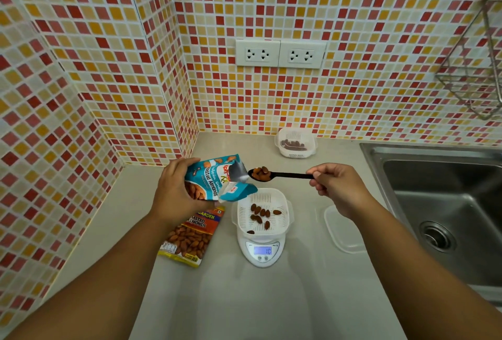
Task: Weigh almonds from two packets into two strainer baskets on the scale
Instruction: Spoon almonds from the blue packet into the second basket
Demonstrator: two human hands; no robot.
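Observation:
My left hand (173, 190) grips a teal roasted-almond packet (214, 179), tilted with its open mouth to the right. My right hand (336, 184) pinches the handle of a black spoon (285, 175); its bowl, heaped with almonds (260, 173), hovers just outside the packet mouth, above the scale. A white strainer basket (262, 210) with several almonds sits on the white digital scale (262, 251), whose lit display reads 10. A yellow salted-almond packet (190, 236) lies flat left of the scale. A second white strainer basket (296, 142) holding almonds stands by the back wall.
A clear plastic lid (345, 228) lies on the counter right of the scale. A steel sink (445, 209) fills the right side. A wire rack (478, 62) hangs on the tiled wall, and two wall sockets (279, 53) sit above the counter.

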